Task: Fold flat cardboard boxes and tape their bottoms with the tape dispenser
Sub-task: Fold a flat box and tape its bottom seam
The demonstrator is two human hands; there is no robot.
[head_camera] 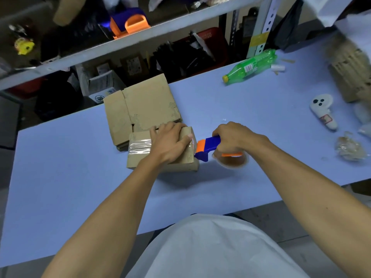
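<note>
A small folded cardboard box (138, 157) stands on the blue table (66, 177), a strip of clear tape across its top face. My left hand (170, 143) presses flat on the box with straight fingers, the thumb at its right edge. My right hand (234, 137) grips the handle of the blue and orange tape dispenser (206, 149), whose head touches the box's right edge. The tape roll (232, 161) hangs below my right hand. Behind the box lies a stack of flat cardboard boxes (144, 107).
A green plastic bottle (249, 67) lies at the table's back right. A white controller (323, 111), crumpled plastic (349, 149) and more cardboard (349, 75) sit at the right. Metal shelves (120, 43) with clutter, including another dispenser (128, 23), stand behind the table.
</note>
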